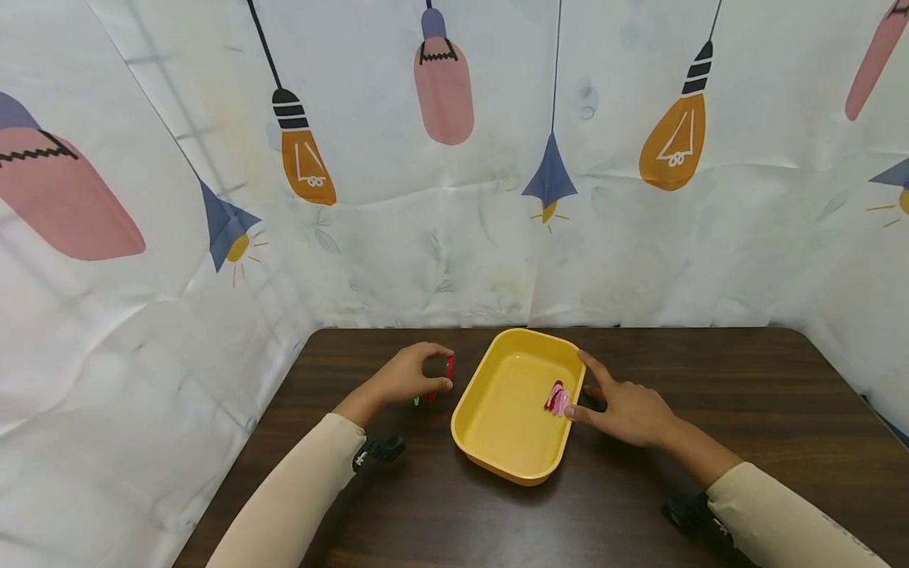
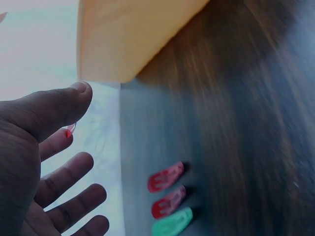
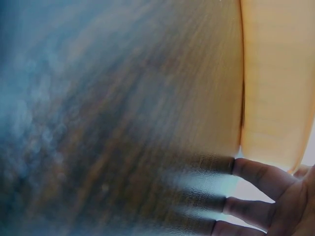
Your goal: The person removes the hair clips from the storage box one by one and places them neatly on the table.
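Note:
My left hand point(image 1: 408, 375) is just left of the yellow tray point(image 1: 490, 442), pinching a red hair clip point(image 1: 450, 366) between thumb and forefinger. In the left wrist view only a small bit of that clip point(image 2: 70, 131) shows by the forefinger, and the other fingers are spread. Two red hair clips point(image 2: 166, 177) and a green hair clip point(image 2: 172, 223) lie on the table below this hand. At the tray's right side, my right hand point(image 1: 628, 410) has its thumb and forefinger spread along the rim. Pink and red hair clips point(image 1: 559, 399) lie inside the tray near that thumb.
A dark brown wooden table point(image 1: 746, 410) carries everything. Behind it and to the left hangs a white sheet point(image 1: 461, 237) printed with lamps and bulbs. A black wrist strap device point(image 1: 387, 448) sits at the left wrist, another point(image 1: 687, 513) at the right.

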Demonstrator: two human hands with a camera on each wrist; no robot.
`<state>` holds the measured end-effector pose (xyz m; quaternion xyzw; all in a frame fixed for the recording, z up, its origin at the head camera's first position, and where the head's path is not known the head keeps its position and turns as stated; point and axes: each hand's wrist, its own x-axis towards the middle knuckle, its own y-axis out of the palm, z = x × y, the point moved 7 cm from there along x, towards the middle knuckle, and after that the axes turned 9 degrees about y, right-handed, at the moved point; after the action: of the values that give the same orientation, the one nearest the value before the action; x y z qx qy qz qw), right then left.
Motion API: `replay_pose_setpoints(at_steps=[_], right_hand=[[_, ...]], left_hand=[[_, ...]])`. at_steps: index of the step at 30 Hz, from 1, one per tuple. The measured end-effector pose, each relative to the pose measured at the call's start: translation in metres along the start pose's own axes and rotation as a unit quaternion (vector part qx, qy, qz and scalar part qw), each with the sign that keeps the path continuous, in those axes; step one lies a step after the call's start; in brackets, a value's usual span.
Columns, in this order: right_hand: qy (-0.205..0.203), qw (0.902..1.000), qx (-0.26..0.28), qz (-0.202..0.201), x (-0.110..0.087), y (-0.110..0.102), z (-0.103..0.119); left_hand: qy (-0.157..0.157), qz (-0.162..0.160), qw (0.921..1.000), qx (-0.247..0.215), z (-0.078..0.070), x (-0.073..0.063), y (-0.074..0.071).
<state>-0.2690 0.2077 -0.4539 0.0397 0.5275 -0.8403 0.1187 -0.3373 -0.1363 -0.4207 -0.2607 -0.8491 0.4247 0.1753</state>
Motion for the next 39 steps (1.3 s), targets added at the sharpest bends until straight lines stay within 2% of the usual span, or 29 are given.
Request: replay_pose_setpoints(at_steps=[10, 24, 32, 39], right_hand=[[0.000, 1.0000, -0.007, 0.000, -0.001, -0.002, 0.001], [-0.004, 0.9999, -0.009, -0.001, 0.001, 0.000, 0.000], [-0.006, 1.0000, -0.008, -0.002, 0.001, 0.000, 0.001], [-0.002, 1.0000, -0.006, 0.002, 0.002, 0.000, 0.000]], left_hand=[[-0.001, -0.021, 0.9996, 0.018, 0.017, -0.017, -0.005], [-0.027, -0.030, 0.9986, 0.035, 0.037, -0.037, -0.008], [-0.013, -0.045, 0.9981, 0.039, 0.046, -0.047, -0.010], [-0.024, -0.043, 0.9981, 0.038, 0.055, -0.055, -0.009]])
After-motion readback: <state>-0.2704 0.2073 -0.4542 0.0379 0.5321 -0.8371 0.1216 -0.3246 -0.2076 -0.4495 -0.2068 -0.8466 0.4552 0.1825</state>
